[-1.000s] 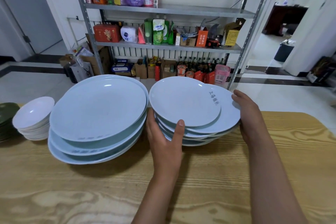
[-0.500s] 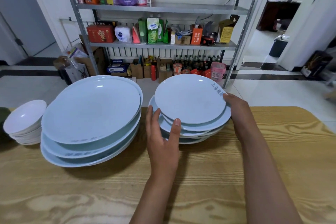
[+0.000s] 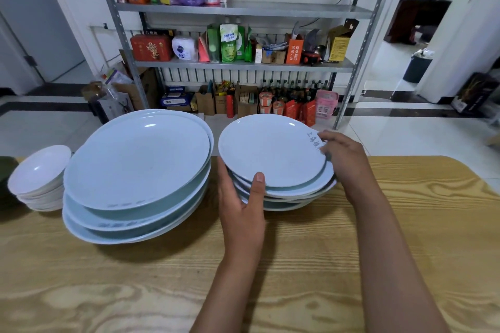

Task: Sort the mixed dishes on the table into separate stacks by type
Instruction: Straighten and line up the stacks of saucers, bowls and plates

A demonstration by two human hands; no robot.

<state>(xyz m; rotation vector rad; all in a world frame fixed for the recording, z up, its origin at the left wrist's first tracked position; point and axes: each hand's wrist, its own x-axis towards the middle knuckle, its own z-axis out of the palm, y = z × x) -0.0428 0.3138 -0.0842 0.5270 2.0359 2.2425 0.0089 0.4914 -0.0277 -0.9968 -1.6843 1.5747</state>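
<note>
— What's in front of you, biggest thing first?

— The wooden surface (image 3: 405,265) runs the full width under my arms. On its left half sits the stack of large pale blue plates (image 3: 136,162), tilted a little so the rims fan out toward me.

— And next to that?

— Just right of it, nearly touching, is the stack of medium plates (image 3: 273,154), same pale blue (the top one carries grey lettering near its far right rim). I have both hands on that stack.

— How are they set?

— My left hand (image 3: 240,208) cups the near left side, thumb curled over the rim of the upper plates, fingers tucked under and out of sight. My right hand (image 3: 343,157) grips the far right edge, fingertips bent over the top plate's rim right at the lettering.

— Anything smaller?

— A stack of small white bowls (image 3: 38,178) stands at the far left, just beside the large plates. Something dark green (image 3: 5,170) shows at the very edge beyond the bowls; I can't tell what it is.
</note>
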